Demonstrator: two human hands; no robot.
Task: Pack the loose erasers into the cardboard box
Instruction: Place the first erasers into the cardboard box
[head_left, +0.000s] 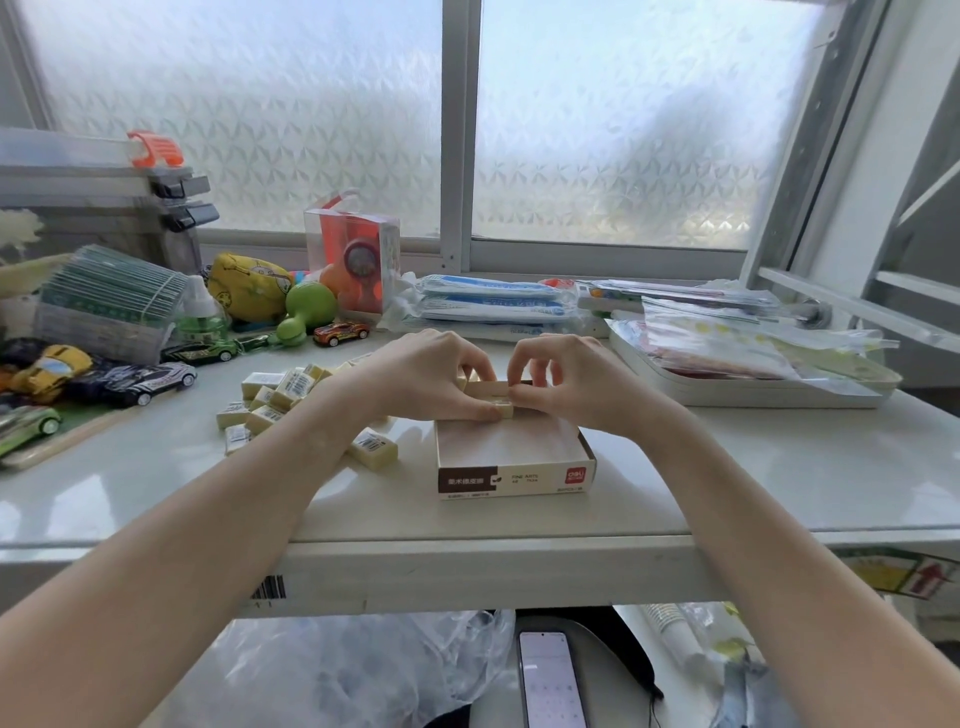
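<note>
Head view: box (514, 470), open top, near desk edge, label side toward the person, mostly bare inside; packing judged barely begun; one eraser (500, 409) at the far wall, long axis left-right, pinched by left hand (434, 376) and right hand (561, 379) together; loose erasers (280, 397) piled left of box, axes mixed.

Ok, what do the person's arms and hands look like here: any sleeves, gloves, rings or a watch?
Both forearms are bare up to the frame edge, with no sleeves in view. The left hand and right hand wear no gloves. No ring, watch or bracelet shows on the fingers or wrists that are visible. Fingernail detail is too small to tell.
</note>
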